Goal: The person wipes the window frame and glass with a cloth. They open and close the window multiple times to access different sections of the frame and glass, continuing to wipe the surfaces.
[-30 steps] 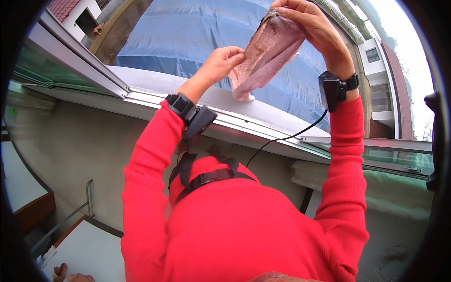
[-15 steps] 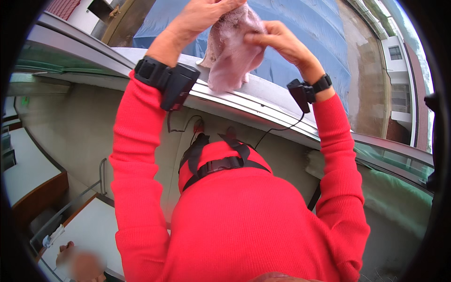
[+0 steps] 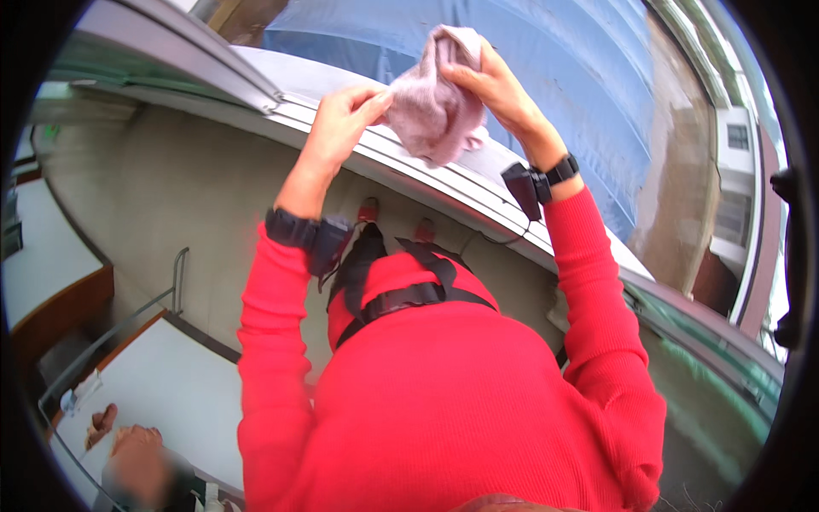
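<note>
A crumpled pinkish-grey cleaning cloth (image 3: 433, 115) hangs between my two hands above the sill of an open sliding window. My left hand (image 3: 345, 124) is closed in a pinch on the cloth's left edge. On the upper right, my right hand (image 3: 503, 90) grips a fold of it between thumb and fingers. The cloth's lower end droops over the white window track (image 3: 401, 175).
A sliding window frame (image 3: 183, 51) stands to the left, with another pane (image 3: 717, 333) at right. Outside lies a blue sheeted surface (image 3: 563, 85). Behind me are a metal rail (image 3: 177, 282), white tables (image 3: 175, 388) and another person (image 3: 141, 461) at lower left.
My left hand has come down from the cloth's top to its left edge. The right hand has moved slightly, with the cloth now bunched higher. My view has turned a little.
</note>
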